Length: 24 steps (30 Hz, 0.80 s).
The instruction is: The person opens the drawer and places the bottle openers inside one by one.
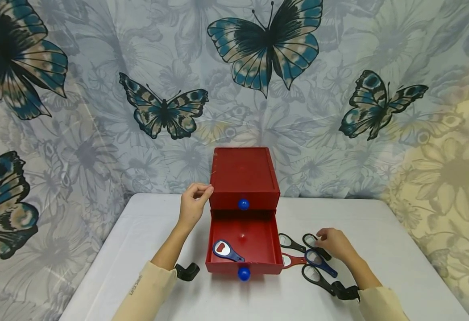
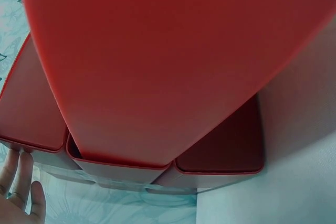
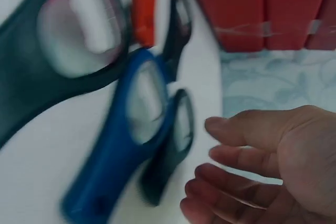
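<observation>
A red two-drawer box (image 1: 244, 171) stands on the table with its lower drawer (image 1: 258, 243) pulled out. Inside that drawer lies a blue magnifying glass (image 1: 234, 256). My left hand (image 1: 192, 207) touches the box's upper left edge with its fingertips; in the left wrist view its fingers (image 2: 23, 177) are fairly straight. To the right of the drawer, several magnifying glasses lie bunched together: a red one (image 1: 297, 261), a blue one (image 1: 328, 269) and black ones. My right hand (image 1: 334, 243) is over the farther right black magnifying glass (image 1: 325, 255), its fingers (image 3: 252, 129) loosely bent and holding nothing.
Blue knobs (image 1: 243, 204) stick out from both drawer fronts. A white cloth covers the table (image 1: 395, 249). Behind it hangs a butterfly-patterned cloth (image 1: 310, 174). Black wrist cameras (image 1: 187, 271) are worn on both wrists.
</observation>
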Each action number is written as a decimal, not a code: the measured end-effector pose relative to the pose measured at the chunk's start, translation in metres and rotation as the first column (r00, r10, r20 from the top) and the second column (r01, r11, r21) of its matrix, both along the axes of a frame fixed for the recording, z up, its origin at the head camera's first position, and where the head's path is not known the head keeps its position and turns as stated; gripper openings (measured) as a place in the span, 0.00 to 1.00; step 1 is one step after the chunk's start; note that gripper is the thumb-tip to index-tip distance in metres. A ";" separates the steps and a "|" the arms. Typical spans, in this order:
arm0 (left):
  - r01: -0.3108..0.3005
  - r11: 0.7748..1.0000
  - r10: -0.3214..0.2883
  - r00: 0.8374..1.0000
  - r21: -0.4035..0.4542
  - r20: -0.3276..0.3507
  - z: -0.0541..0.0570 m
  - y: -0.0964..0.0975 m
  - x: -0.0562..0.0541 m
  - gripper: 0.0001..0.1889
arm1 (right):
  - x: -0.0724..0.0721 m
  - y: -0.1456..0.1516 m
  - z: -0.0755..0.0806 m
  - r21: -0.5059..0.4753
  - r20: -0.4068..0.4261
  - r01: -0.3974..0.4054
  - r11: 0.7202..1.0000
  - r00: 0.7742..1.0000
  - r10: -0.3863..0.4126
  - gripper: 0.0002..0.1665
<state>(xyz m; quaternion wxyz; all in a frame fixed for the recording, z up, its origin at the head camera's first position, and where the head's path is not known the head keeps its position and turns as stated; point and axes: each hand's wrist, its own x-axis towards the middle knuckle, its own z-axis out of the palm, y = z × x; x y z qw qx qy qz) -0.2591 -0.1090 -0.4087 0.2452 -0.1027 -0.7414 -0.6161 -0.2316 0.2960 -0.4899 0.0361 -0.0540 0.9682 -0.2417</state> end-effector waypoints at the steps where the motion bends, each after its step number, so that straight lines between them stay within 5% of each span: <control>1: -0.007 1.000 0.007 1.000 0.003 0.005 -0.004 0.000 -0.003 0.05 | 0.001 0.002 -0.004 0.016 0.008 0.010 1.000 1.000 -0.010 0.16; 5: -0.023 1.000 0.023 1.000 0.013 0.011 -0.011 -0.001 -0.009 0.04 | 0.005 0.006 -0.017 0.047 0.024 0.046 0.998 0.999 -0.047 0.16; 13: 0.021 1.000 -0.021 0.999 -0.015 -0.027 0.013 0.001 0.011 0.07 | 0.011 0.003 -0.021 0.020 0.038 0.081 0.997 0.996 -0.082 0.14; 24: 0.025 1.000 -0.025 0.999 -0.014 -0.025 0.015 0.001 0.013 0.07 | 0.013 0.003 -0.017 0.042 0.025 0.090 0.995 0.996 -0.091 0.12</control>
